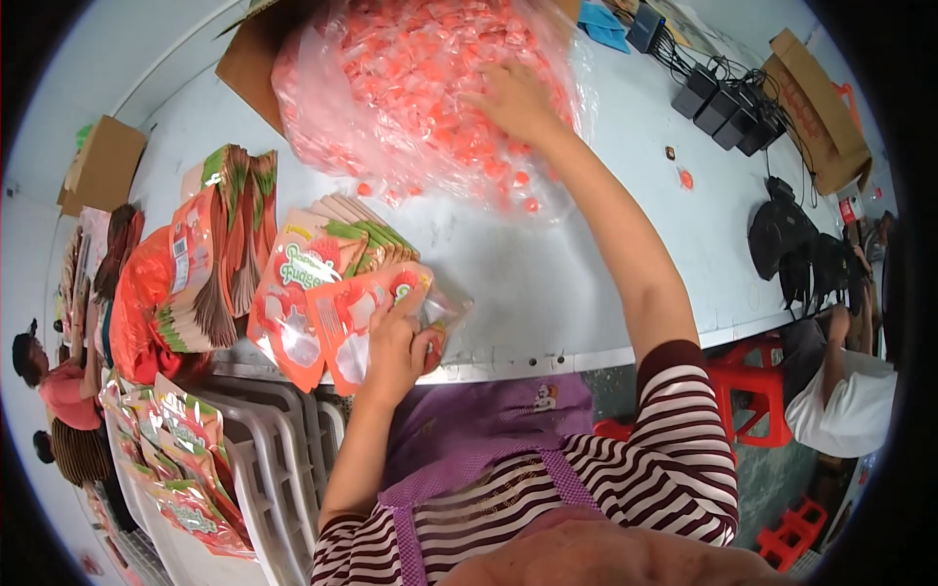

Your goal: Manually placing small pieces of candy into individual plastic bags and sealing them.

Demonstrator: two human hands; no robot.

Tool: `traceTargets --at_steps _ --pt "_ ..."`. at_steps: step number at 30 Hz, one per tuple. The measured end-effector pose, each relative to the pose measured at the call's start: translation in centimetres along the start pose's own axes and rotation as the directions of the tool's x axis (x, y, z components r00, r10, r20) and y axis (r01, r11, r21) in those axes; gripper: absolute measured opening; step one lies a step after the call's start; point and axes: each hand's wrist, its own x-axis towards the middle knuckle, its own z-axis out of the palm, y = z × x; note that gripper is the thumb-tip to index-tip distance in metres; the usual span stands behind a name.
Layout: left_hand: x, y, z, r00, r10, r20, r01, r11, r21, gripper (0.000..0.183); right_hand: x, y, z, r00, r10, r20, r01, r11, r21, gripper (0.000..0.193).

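My left hand grips a red and pink candy pouch at the table's front edge, fingers on its front and thumb by its right end. Clear plastic shows just beyond that thumb. A fan of similar flat pouches lies under and beside the held one. Farther off, my right hand reaches onto a heap of small red wrapped candies, its fingers apart and their tips partly lost among the pieces. The heap fills a clear plastic bag set in a cardboard box.
Stacked pouches and a red bag stand left. Below them, white plastic trays hold filled-looking pouches. Black adapters with cables and a black bag lie right. Red stools and other people are around the table.
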Motion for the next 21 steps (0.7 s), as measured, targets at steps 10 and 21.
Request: traceTargets --at_steps 10,21 --pt "-0.2 -0.8 0.2 0.997 0.082 -0.016 -0.082 0.997 -0.005 0.023 4.5 1.7 3.7 0.931 0.098 0.351 -0.083 0.995 -0.056 0.052" --pt "0.0 -1.5 0.5 0.995 0.094 -0.024 -0.093 0.994 0.052 0.023 -7.8 2.6 -2.2 0.871 -0.227 0.436 0.261 0.965 -0.019 0.034"
